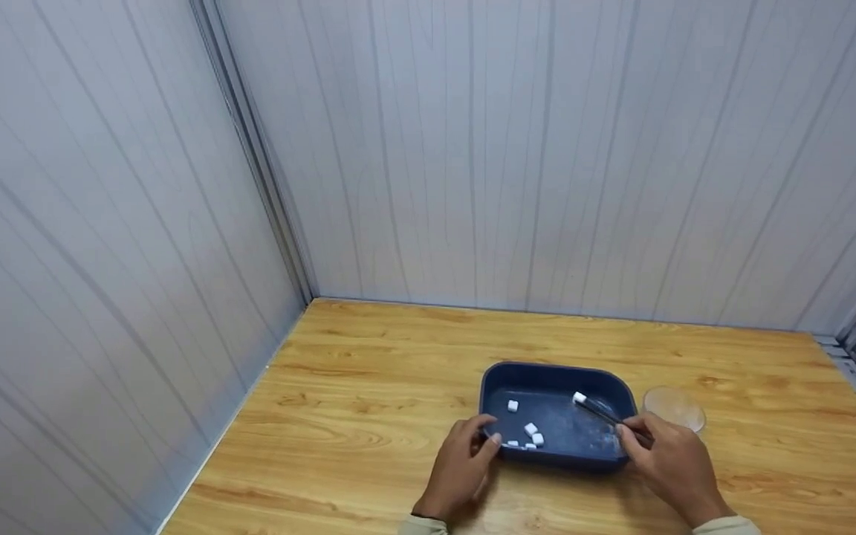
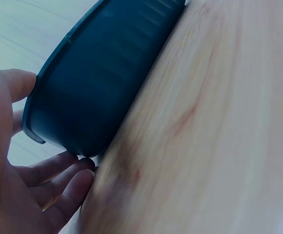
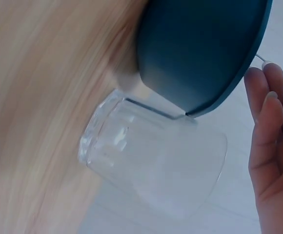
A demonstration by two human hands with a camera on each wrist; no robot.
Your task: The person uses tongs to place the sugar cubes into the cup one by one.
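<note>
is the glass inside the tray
No, the glass stands on the table, beside the tray.

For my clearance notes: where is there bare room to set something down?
Bare table lies between the left hand and left wall, and from the tub to the back wall. Crowded: the tub's right end, beside glass and right hand.

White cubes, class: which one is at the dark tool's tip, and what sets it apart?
The rightmost cube, at the tip of the dark tool in the right hand; the other cubes lie further left, away from it.
</note>
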